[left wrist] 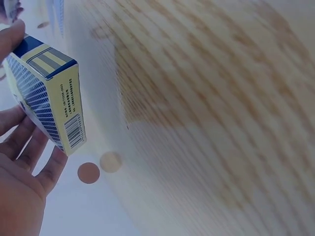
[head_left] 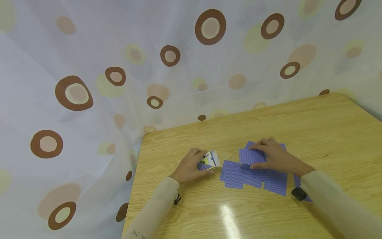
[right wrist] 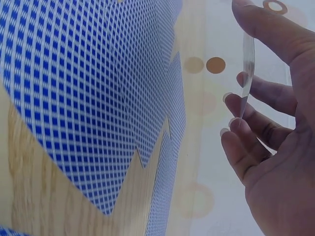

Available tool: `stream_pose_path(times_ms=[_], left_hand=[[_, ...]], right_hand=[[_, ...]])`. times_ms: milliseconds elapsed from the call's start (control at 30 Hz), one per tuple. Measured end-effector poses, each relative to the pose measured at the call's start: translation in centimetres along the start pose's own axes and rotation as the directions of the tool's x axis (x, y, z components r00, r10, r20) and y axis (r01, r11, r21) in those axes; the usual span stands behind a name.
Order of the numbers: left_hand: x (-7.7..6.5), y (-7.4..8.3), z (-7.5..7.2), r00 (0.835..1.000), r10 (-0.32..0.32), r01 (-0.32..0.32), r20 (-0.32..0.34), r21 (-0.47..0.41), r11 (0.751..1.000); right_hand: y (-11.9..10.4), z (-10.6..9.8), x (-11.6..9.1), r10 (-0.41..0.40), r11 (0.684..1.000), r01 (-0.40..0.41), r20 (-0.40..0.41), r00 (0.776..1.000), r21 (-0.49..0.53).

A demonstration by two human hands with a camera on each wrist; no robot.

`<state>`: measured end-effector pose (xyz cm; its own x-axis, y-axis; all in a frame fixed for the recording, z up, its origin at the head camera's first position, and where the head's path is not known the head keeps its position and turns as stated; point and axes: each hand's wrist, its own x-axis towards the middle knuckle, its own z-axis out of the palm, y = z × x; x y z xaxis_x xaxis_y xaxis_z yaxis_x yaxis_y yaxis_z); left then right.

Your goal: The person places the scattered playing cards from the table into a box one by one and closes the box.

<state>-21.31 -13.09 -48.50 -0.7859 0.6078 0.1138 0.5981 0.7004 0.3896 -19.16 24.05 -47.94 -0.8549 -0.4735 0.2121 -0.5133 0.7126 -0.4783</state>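
Observation:
In the head view my left hand [head_left: 191, 167] grips a playing card box [head_left: 210, 161], thumb along its near side and fingers over the far side. The left wrist view shows the box's yellow side [left wrist: 68, 110] with print and a barcode, and its blue striped face. My right hand [head_left: 276, 158] holds a thin stack of playing cards [head_left: 248, 156], blue patterned backs up, between thumb and fingers. Edge-on, that stack [right wrist: 249, 61] appears slightly bowed in the right wrist view. Just beneath it, blue-backed cards [head_left: 237, 176] lie spread and overlapping on the table.
A light wood-grain table [head_left: 185, 212] carries everything. More blue-backed cards [head_left: 297, 181] lie partly under the right forearm. Behind and to the left hangs a pale curtain [head_left: 179, 30] with brown and beige circles, meeting the table's back and left edges.

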Motion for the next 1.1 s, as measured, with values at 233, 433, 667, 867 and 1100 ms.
stream_pose_path(times_ms=[233, 433, 667, 867, 1100], left_hand=[[-0.1, 0.3, -0.3, 0.999, 0.029, -0.028, -0.025, 0.011, 1.000], [-0.1, 0.3, -0.4, 0.999, 0.022, -0.022, -0.024, 0.014, 1.000], [-0.1, 0.1, -0.4, 0.999, 0.032, -0.031, -0.032, 0.026, 0.999], [0.1, 0.0, -0.5, 0.998, 0.055, -0.053, -0.034, 0.051, 0.997], [0.0, 0.2, -0.4, 0.997, 0.074, -0.073, -0.028, 0.048, 0.996]], right_hand=[[-0.9, 0.3, 0.5, 0.034, 0.999, -0.035, 0.039, 0.999, 0.027], [-1.4, 0.7, 0.8, 0.038, 0.996, -0.041, 0.038, 0.999, 0.076], [-2.2, 0.9, 1.4, 0.029, 0.991, -0.033, 0.033, 0.999, 0.131], [-3.3, 1.2, 2.1, 0.035, 0.994, -0.038, 0.027, 0.999, 0.107], [-4.5, 1.9, 3.1, 0.004, 0.993, -0.008, 0.040, 0.999, 0.117]])
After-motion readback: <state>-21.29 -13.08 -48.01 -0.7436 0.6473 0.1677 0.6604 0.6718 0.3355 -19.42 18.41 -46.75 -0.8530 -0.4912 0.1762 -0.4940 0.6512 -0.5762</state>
